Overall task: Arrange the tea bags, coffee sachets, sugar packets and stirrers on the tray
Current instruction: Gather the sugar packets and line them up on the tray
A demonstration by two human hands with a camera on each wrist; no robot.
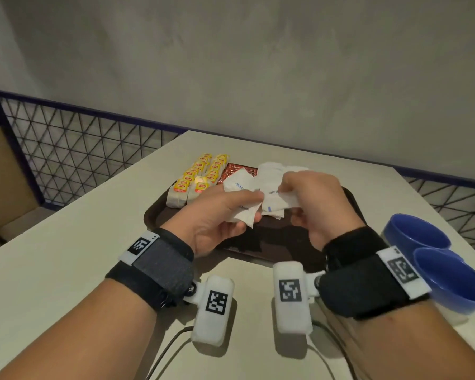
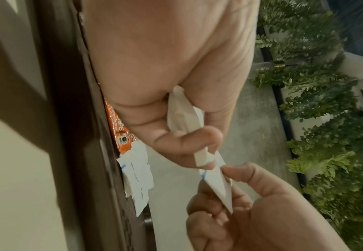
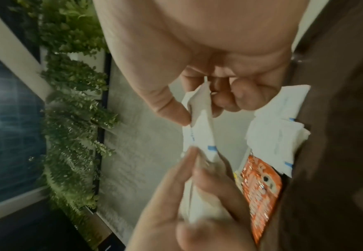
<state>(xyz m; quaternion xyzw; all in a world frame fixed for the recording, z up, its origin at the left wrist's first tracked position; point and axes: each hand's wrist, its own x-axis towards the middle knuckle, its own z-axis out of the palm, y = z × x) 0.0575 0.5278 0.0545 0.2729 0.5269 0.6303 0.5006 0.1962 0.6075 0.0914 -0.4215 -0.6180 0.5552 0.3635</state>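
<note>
A dark brown tray (image 1: 154,218) lies on the beige table. Two rows of yellow-tagged tea bags (image 1: 200,174) stand at its far left, with red coffee sachets (image 1: 235,171) beside them. Loose white sugar packets (image 1: 272,171) are piled further right. Above the tray my left hand (image 1: 254,208) grips a bunch of sugar packets (image 1: 244,215). My right hand (image 1: 288,187) pinches one packet (image 1: 274,198) at the bunch's edge. In the left wrist view the right hand's fingers (image 2: 236,171) pinch that packet (image 2: 217,183). In the right wrist view it (image 3: 200,132) sits under the thumb.
Two blue bowls (image 1: 417,231) stand on the table right of the tray, close to my right wrist. A wire mesh fence (image 1: 80,152) runs behind the table on the left. Black cables (image 1: 170,349) trail over the near table edge.
</note>
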